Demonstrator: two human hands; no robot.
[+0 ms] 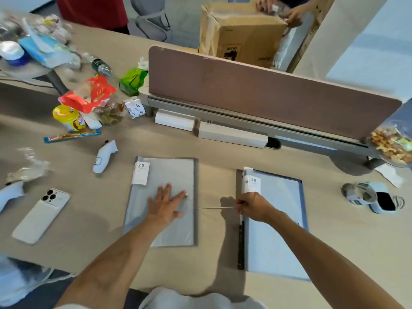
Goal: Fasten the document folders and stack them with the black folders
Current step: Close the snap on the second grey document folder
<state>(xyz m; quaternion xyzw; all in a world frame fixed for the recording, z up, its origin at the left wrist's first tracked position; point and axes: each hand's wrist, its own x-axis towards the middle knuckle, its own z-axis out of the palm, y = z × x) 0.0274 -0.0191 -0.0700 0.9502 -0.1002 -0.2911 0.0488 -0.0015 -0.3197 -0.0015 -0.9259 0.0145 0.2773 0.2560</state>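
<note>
Pinching the free end of a thin white cord between thumb and fingertips, the right grip holds it taut. The cord's long axis runs straight sideways from that grip to the nearest edge of the grey folder, which lies closed on the counter to the grip's left. The small metal button the cord looks meant for sits just past that edge, at the fingertips of the left grip — spread flat, pressing the pale cover down — while a bluish folder with a dark spine lies beneath the right grip.
</note>
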